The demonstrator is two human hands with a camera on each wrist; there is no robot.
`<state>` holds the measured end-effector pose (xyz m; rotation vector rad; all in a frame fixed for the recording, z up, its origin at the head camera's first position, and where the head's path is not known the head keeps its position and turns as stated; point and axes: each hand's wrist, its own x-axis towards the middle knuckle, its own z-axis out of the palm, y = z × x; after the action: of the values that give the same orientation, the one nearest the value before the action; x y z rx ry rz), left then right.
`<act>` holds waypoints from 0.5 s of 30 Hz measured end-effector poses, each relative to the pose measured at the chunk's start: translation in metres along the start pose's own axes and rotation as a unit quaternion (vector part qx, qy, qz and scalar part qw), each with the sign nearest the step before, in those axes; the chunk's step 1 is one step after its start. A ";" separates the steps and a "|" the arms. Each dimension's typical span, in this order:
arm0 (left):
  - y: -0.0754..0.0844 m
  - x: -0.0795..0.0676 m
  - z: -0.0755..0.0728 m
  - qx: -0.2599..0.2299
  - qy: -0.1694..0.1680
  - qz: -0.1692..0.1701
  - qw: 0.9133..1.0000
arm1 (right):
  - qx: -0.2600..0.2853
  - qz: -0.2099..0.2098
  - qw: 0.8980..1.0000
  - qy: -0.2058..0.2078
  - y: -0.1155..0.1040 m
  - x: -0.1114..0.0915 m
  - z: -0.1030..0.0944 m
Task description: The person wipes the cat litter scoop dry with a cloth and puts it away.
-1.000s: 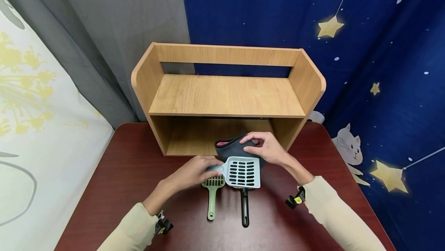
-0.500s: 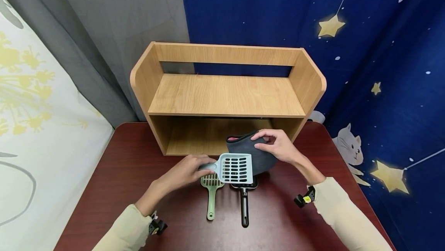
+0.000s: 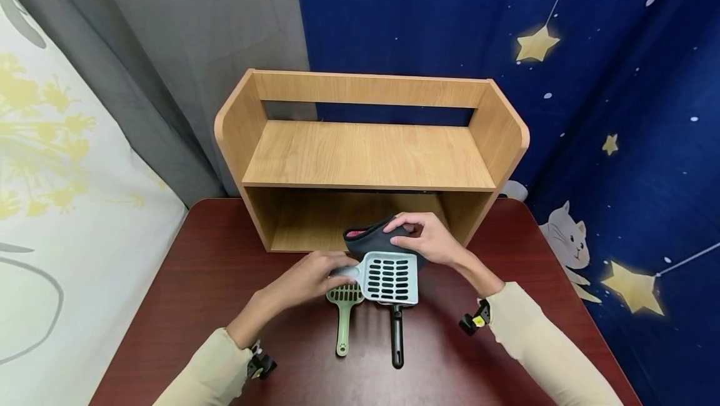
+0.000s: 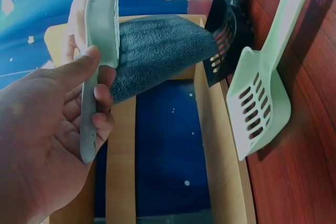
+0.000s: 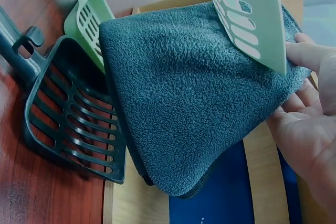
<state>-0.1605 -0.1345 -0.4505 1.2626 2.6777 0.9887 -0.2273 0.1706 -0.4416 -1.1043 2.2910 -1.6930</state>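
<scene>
My left hand [image 3: 312, 275] grips the handle of a pale blue-grey litter scoop [image 3: 413, 282], its slotted blade held out to the right above the table. Pinched in my right hand [image 3: 430, 240] is a dark grey fuzzy cloth [image 3: 368, 244], with a bit of pink showing inside its fold. The cloth hangs behind the scoop; in the right wrist view the blade overlaps the cloth [image 5: 173, 87], and whether they touch I cannot tell. Below lie a green litter scoop [image 3: 343, 328] and a black litter scoop [image 3: 397, 338], the black one's head mostly hidden by the held scoop.
A two-level wooden shelf [image 3: 368, 156] stands at the back of the dark red table [image 3: 214, 293], just beyond my hands. Grey and star-patterned blue curtains [image 3: 405, 12] hang behind it, with a white patterned cloth [image 3: 73, 206] at the left.
Half a second ago the cloth was farther right and the scoop farther left. Both hands have since moved back toward each other, so the scoop covers the black scoop's head again.
</scene>
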 end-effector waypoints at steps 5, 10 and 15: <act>-0.004 -0.005 -0.002 0.006 0.006 -0.004 1.000 | -0.001 0.007 1.000 0.006 -0.002 -0.004 -0.004; -0.009 -0.011 -0.003 0.023 0.022 -0.001 0.999 | -0.017 0.022 0.999 0.023 -0.002 -0.012 -0.015; -0.013 -0.016 -0.006 0.029 0.028 -0.012 0.999 | -0.024 0.035 0.999 0.031 -0.004 -0.019 -0.024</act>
<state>-0.1597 -0.1550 -0.4570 1.2282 2.7760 0.9631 -0.2223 0.2008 -0.4351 -0.9797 2.3894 -1.6780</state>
